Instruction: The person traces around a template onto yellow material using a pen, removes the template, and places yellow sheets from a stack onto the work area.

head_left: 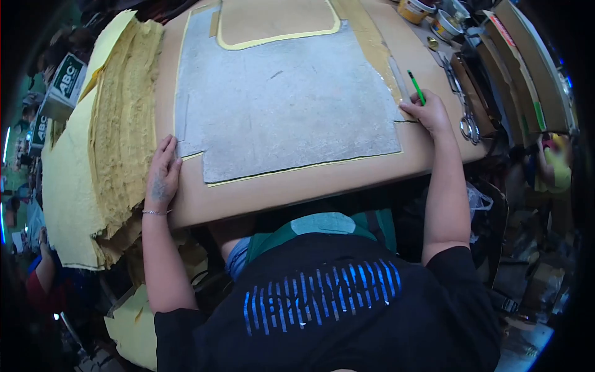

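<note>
A large grey template [291,105] with a cutout at its far side lies flat on the table. A thin yellow edge of material shows from under it. My left hand [162,173] rests at the template's left corner, fingers stretched out. In my right hand [427,111] a green pencil [416,87] is gripped, its upper end pointing up and away. That hand lies at the template's right corner, where a short dark line runs outward. Whether the pencil's tip touches the surface is hidden by my fingers.
A tall stack of yellow sheets [124,118] stands left of the table [297,201]. Scissors [469,127] lie at the right, near cardboard boxes [511,62] and tubs [446,26]. An ABC box [67,77] is far left. People are partly visible at both sides.
</note>
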The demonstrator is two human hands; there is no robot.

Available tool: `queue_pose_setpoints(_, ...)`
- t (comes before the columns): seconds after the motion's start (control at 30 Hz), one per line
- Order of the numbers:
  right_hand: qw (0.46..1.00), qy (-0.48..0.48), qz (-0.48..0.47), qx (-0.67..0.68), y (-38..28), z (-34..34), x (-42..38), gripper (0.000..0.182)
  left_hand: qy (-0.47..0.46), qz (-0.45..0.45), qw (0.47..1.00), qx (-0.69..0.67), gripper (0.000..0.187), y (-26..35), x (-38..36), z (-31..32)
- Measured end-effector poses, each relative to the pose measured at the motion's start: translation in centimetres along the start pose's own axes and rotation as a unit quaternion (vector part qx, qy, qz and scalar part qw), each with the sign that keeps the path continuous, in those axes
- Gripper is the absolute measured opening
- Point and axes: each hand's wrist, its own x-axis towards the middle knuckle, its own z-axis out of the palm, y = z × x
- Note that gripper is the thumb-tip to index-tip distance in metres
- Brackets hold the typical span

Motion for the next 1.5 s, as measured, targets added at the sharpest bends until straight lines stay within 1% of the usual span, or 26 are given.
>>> queue_pose_setpoints(0.07, 1.0, -0.005, -0.024, 0.014, 1.0, 0.1, 0.4, 0.035, -0.003, -0.027, 0.999, 0.02, 0.042, 0.2, -0.1, 0.0)
queue_pose_setpoints(0.1, 0.999, -0.004, -0.03, 0.008, 1.3, 0.3, 0.6, 0.034, 0.006, -0.016, 0.999, 0.034, 0.041, -0.1, -0.1, 0.1)
queue_pose_setpoints(0.13, 0.999, 0.0, -0.036, 0.001, 1.5, 0.3, 0.7, 0.034, 0.02, -0.012, 1.0, 0.007, 0.041, -0.2, -0.1, 0.3)
queue_pose_setpoints(0.27, 0.999, -0.008, -0.017, 0.036, 0.8, 0.3, 0.3, 0.03, 0.017, -0.019, 1.0, 0.003, 0.041, -0.1, -0.1, 0.3)
queue_pose_setpoints(0.4, 1.0, -0.007, 0.014, 0.006, -0.2, 0.0, -0.1, 0.029, 0.006, -0.031, 0.999, -0.013, 0.041, 0.2, 0.0, 0.4)
queue_pose_setpoints(0.5, 1.0, -0.006, 0.006, 0.016, 0.0, 0.2, -0.1, 0.024, -0.002, -0.028, 0.999, -0.014, 0.041, 0.4, 0.0, 0.2)
queue_pose_setpoints(0.7, 1.0, -0.004, 0.007, 0.015, 0.3, 0.2, 0.0, 0.029, -0.002, -0.026, 0.999, -0.019, 0.042, 0.3, 0.1, 0.2)
queue_pose_setpoints(0.8, 1.0, 0.01, -0.009, -0.002, 1.1, 0.3, 0.3, 0.03, 0.015, -0.013, 1.0, 0.009, 0.041, 0.2, 0.0, 0.4)
queue_pose_setpoints(0.87, 1.0, 0.019, -0.017, 0.001, 1.1, 0.4, 0.3, 0.031, 0.031, 0.001, 0.999, -0.011, 0.041, -0.3, 0.0, 0.8)
queue_pose_setpoints(0.93, 0.998, 0.01, -0.051, -0.029, 1.8, 0.3, 0.7, 0.029, 0.041, 0.015, 0.999, -0.006, 0.041, -0.7, 0.0, 0.7)
queue_pose_setpoints(0.97, 0.999, 0.002, -0.051, -0.02, 1.8, 0.3, 0.8, 0.028, 0.039, 0.028, 0.999, 0.008, 0.041, -0.8, 0.0, 0.6)
queue_pose_setpoints(1.07, 0.997, -0.017, -0.063, -0.036, 2.4, 0.0, 1.2, 0.025, 0.0, -0.023, 1.0, 0.004, 0.048, -0.1, 0.2, -0.3)
queue_pose_setpoints(1.17, 0.995, 0.072, -0.058, 0.021, 0.8, 0.8, 0.3, 0.022, 0.031, -0.03, 0.998, 0.052, 0.055, 1.2, 0.5, -0.7)
queue_pose_setpoints(1.23, 0.97, 0.084, -0.03, 0.227, -0.6, 1.9, -0.2, 0.021, 0.025, -0.018, 0.997, 0.077, 0.062, 2.3, 0.6, -0.6)
queue_pose_setpoints(1.27, 0.941, 0.091, -0.012, 0.326, -2.0, 2.8, -1.0, 0.02, 0.02, -0.009, 0.996, 0.089, 0.065, 2.8, 0.7, -0.6)
queue_pose_setpoints(1.3, 0.915, 0.134, 0.009, 0.382, -6.6, 4.8, -3.3, 0.024, -0.002, -0.018, 0.995, 0.096, 0.069, 3.2, 0.8, -0.6)
queue_pose_setpoints(1.37, 0.908, 0.009, -0.03, 0.417, -9.3, 8.2, -5.1, 0.031, -0.043, -0.035, 0.992, 0.113, 0.075, 4.3, 1.1, -0.4)
queue_pose_setpoints(1.4, 0.941, -0.072, -0.079, 0.32, -10.7, 9.7, -6.6, 0.036, -0.063, -0.039, 0.99, 0.121, 0.078, 4.8, 1.3, -0.4)
queue_pose_setpoints(1.43, 0.94, -0.164, -0.117, 0.275, -12.9, 10.7, -8.4, 0.035, -0.083, -0.045, 0.987, 0.128, 0.081, 5.2, 1.4, -0.4)
queue_pose_setpoints(1.47, 0.921, -0.217, -0.055, 0.319, -15.1, 12.4, -10.1, 0.033, -0.103, -0.051, 0.984, 0.135, 0.084, 5.4, 1.4, -0.3)
queue_pose_setpoints(1.5, 0.882, -0.289, -0.04, 0.369, -16.3, 13.9, -11.1, 0.026, -0.115, -0.058, 0.982, 0.139, 0.086, 5.3, 1.5, -0.1)
